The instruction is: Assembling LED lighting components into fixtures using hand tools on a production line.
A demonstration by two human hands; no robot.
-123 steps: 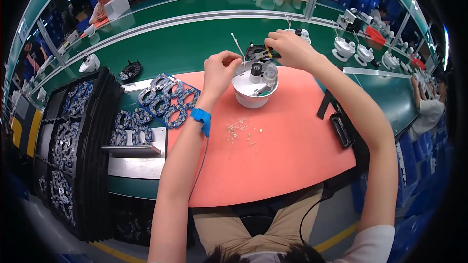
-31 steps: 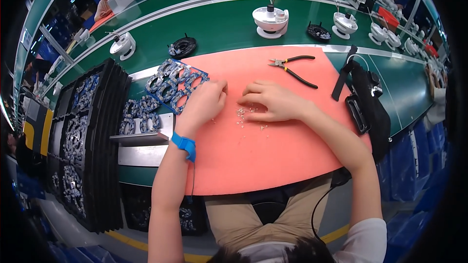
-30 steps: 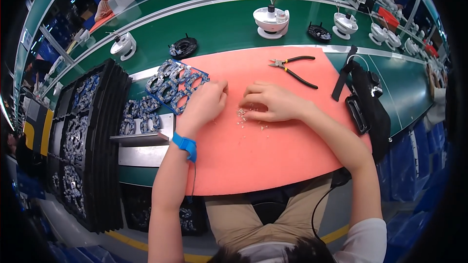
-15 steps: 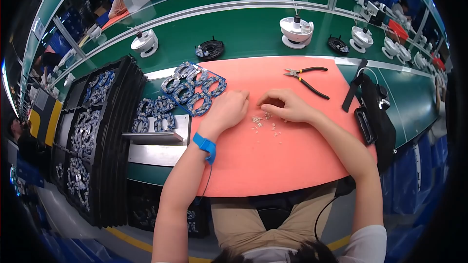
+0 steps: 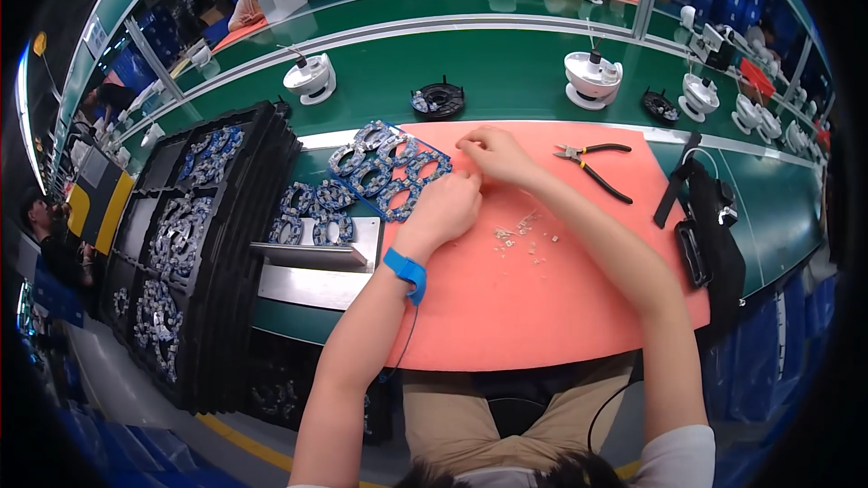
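A panel of blue ring-shaped circuit boards (image 5: 398, 149) lies across the upper left edge of the salmon-coloured mat (image 5: 542, 307). Just right of its lower part, my left hand (image 5: 445, 210) is closed, with a blue wrist strap (image 5: 406, 276) on the wrist. What its fingers hold, if anything, is hidden. My right hand (image 5: 500, 159) is beside the panel's right corner, its fingers bent and closed; nothing can be made out in them. The two hands are close together. Small pale connector-like bits (image 5: 509, 237) are scattered on the mat below my right forearm.
Cutting pliers (image 5: 592, 167) with black-and-yellow handles lie upper right. Loose ring boards (image 5: 312, 208) sit beside a metal fixture (image 5: 316, 280). Black trays (image 5: 217, 307) of boards are stacked at left. White devices (image 5: 593, 79) and round black parts (image 5: 438, 101) stand on the green bench.
My right hand has left the pale bits and moved up and left to the board panel's corner. My left hand remains closed beside the panel. The whole view has shifted slightly.
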